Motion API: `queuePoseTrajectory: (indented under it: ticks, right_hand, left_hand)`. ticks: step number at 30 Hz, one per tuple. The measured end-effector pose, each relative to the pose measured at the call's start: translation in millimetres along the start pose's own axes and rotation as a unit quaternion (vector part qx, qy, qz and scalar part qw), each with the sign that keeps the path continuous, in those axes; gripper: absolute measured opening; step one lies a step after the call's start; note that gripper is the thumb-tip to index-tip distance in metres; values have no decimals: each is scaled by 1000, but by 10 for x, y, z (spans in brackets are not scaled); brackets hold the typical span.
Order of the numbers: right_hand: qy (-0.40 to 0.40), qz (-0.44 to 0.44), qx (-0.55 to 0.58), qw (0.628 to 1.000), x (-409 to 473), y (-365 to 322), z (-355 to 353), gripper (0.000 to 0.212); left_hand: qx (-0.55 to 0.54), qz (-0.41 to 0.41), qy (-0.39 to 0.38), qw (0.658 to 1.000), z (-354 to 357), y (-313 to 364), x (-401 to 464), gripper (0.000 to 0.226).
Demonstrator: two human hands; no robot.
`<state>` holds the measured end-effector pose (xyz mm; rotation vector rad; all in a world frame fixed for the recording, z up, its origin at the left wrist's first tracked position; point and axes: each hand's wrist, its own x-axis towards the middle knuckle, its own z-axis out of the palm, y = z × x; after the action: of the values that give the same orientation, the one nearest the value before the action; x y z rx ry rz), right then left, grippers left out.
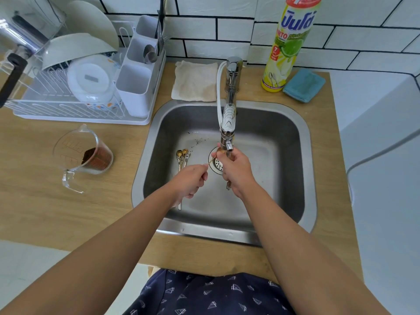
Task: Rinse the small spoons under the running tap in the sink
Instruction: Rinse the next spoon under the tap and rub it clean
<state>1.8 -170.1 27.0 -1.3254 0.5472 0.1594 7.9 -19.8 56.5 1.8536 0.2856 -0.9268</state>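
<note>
Over sink [304, 155], I see both hands low by drain [217, 163]. Left hand [189, 183] curled, pinching thin handle of gold spoon [214, 156]. Right hand [236, 170] curled round spoon bowl end, right under tap [228, 123] spout. I cannot tell if water runs. More small spoons [183, 156] lie in bunch on sink floor, just left of drain. Further left on counter, clear jug [84, 153] with brown stuff. At back: dish rack [75, 110], cloth [195, 81], soap bottle [288, 42], blue sponge [304, 85].

My wooden counter [41, 201] carries the dish rack [68, 110] upper left, measuring jug [84, 153], cloth [195, 80], detergent bottle [288, 46], blue sponge [304, 85].
</note>
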Motion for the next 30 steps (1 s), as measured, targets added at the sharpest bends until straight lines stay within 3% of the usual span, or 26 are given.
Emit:
queuePoseTrajectory:
  ticks: [3, 7, 11, 16, 21, 25, 28, 30]
  right_hand:
    - [16, -14, -8, 1000, 19, 8, -22, 15]
    - [31, 0, -38, 999, 10, 28, -41, 28]
    - [-10, 18, -7, 1000, -21, 19, -45, 23]
    - [-91, -1, 31, 995, -8, -33, -104, 24]
    - [-27, 5, 8, 1000, 78, -28, -103, 12]
    - [-51, 18, -5, 999, 67, -8, -98, 28]
    - [-117, 19, 27, 993, 43, -3, -123, 21]
    - [-148, 22, 67, 986, 42, 0, -152, 15]
  left_hand:
    - [-56, -5, -41, 998, -34, -19, -17, 37]
    - [-73, -8, -60, 995, -42, -53, 5, 34]
    - [-146, -28, -83, 985, -46, -67, 17, 35]
    - [-276, -73, -178, 942, -152, -66, -12, 40]
    - [-125, -27, -151, 980, -128, -88, -38, 35]
    - [-159, -24, -126, 979, -120, -101, -26, 36]
    - [-241, -48, -154, 957, -168, -160, -25, 37]
    - [-317, -62, -209, 923, -207, -202, -40, 33]
